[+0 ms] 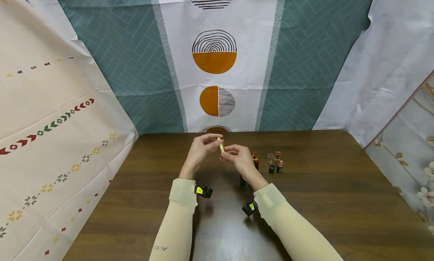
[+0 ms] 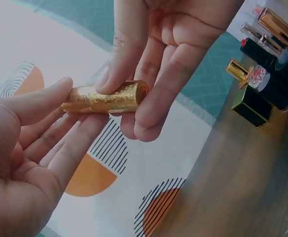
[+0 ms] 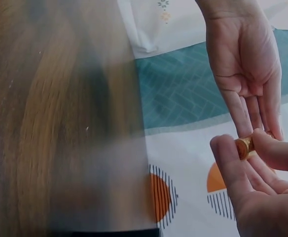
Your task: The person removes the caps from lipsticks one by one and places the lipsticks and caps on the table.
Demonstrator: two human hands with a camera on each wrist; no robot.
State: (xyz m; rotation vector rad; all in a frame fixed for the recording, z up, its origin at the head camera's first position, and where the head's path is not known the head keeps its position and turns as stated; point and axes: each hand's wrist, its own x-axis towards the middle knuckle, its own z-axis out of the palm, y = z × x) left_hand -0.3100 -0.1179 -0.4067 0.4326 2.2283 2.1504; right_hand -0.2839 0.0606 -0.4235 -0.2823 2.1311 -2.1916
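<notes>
A gold lipstick tube (image 1: 221, 145) is held in the air above the far part of the table. The left hand (image 1: 199, 151) pinches one end between thumb and fingers. From the other side the right hand (image 1: 240, 156) grips the opposite end, its thumb lying along the tube. In the left wrist view the textured gold tube (image 2: 107, 100) shows a seam around its middle, and no lipstick colour is visible. Only the round end of the tube (image 3: 243, 148) shows in the right wrist view, between the right hand's thumb and fingers.
Right of the hands stand several lipsticks, among them a pink one (image 1: 279, 166) and a red one (image 1: 278, 154), near a clear piece (image 1: 270, 158). Others are partly hidden behind the right hand. A patterned cloth (image 1: 217, 76) hangs at the brown table's (image 1: 305, 200) back edge.
</notes>
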